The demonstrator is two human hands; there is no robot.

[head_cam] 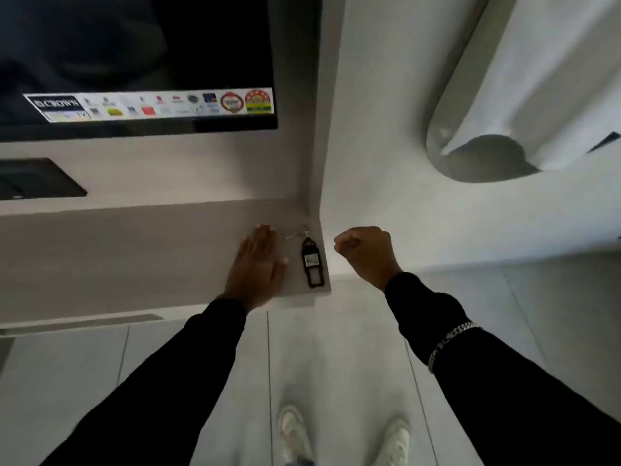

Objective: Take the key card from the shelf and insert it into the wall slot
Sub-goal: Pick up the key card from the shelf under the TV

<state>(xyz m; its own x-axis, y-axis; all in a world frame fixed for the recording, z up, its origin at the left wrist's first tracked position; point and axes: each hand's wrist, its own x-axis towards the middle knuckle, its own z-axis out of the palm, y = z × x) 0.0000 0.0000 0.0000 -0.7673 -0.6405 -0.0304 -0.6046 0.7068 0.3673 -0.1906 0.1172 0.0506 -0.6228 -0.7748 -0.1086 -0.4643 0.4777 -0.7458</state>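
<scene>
Key card (312, 262) lies at the shelf's (134, 250) right front corner, long axis front to back, ring end toward the wall. My left hand (257, 267) rests flat and empty just beside it, nearer. My right hand (364, 252) hangs fisted off the edge, apparently holding nothing.

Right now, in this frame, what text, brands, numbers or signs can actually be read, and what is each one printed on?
"CROWN": white letters on the dark left end of the sticker strip along the lower edge of the TV.
The remaining badges and logos on that strip: too small and blurred to read.
White label on the black key card tag lying on the shelf: blurred, unreadable.
No other text visible.
</scene>
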